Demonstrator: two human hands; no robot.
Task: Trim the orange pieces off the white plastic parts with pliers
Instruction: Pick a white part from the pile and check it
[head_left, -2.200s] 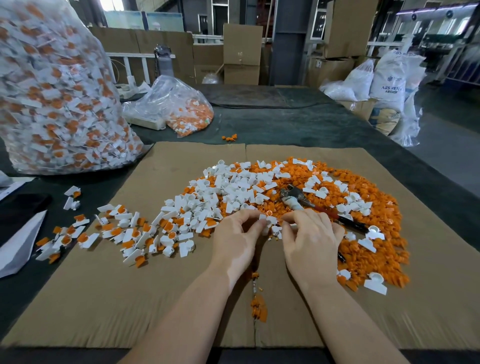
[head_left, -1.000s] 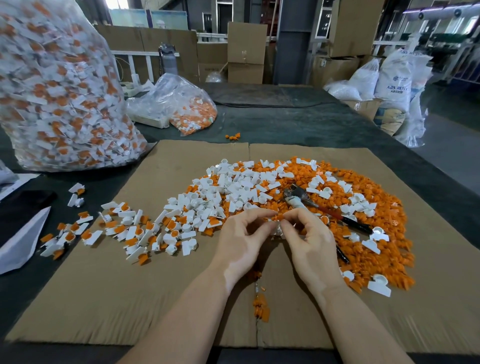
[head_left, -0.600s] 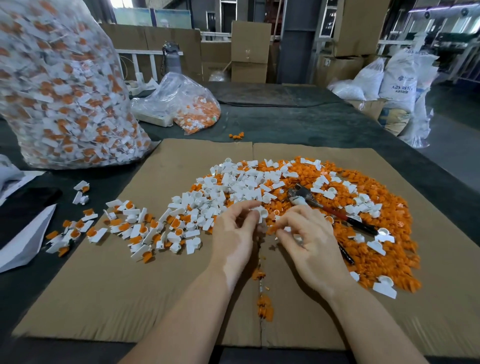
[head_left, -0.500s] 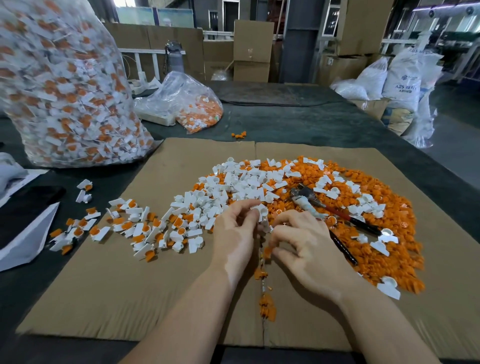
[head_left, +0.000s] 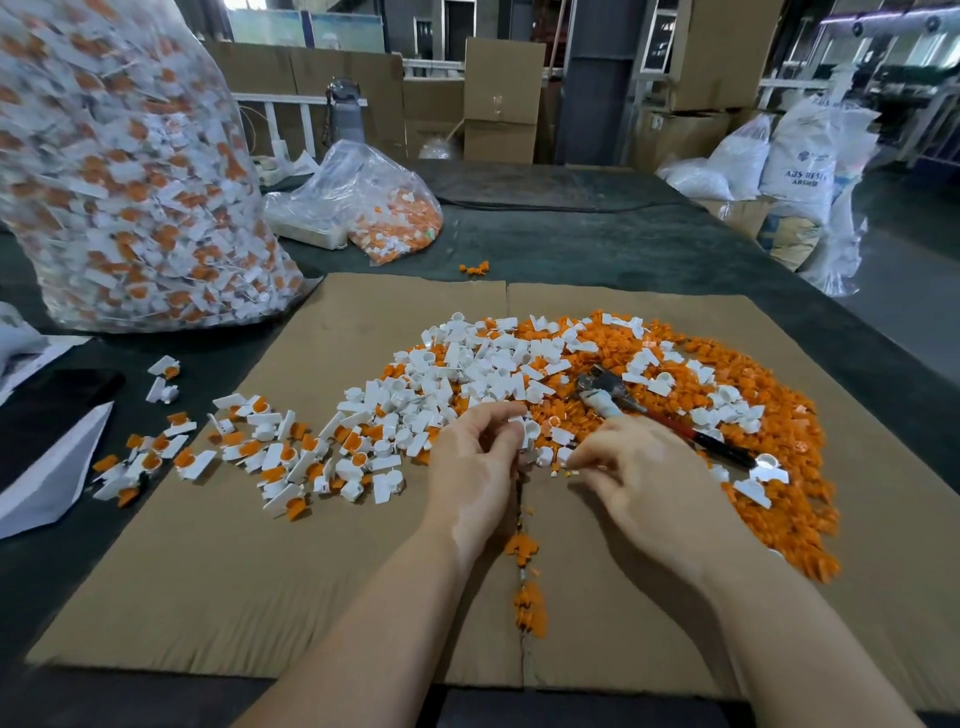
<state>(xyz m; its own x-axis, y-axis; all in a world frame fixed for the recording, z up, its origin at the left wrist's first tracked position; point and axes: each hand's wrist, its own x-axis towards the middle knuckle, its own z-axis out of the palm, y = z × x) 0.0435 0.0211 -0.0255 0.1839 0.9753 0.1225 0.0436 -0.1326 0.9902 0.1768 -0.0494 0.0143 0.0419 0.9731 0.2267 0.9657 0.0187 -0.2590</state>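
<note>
A heap of white plastic parts (head_left: 457, 379) and cut orange pieces (head_left: 779, 467) covers the cardboard sheet (head_left: 260, 571). My left hand (head_left: 472, 467) pinches a white part (head_left: 527, 428) between thumb and fingers at the heap's near edge. My right hand (head_left: 644, 483) hovers just to its right, fingers curled, fingertips near tiny white bits; whether it holds one I cannot tell. The pliers (head_left: 649, 410) with red-black handles lie on the orange pieces beyond my right hand, untouched. Untrimmed white-and-orange parts (head_left: 249, 452) lie scattered to the left.
A large clear bag (head_left: 119, 171) full of untrimmed parts stands at the back left; a smaller bag (head_left: 374, 202) lies behind the cardboard. A white paper sheet (head_left: 47, 478) sits at the left edge. Orange scraps (head_left: 527, 587) lie along the cardboard seam.
My hands, earlier together on one part, have come apart. The right hand moved right and down away from the left, which keeps the white part.
</note>
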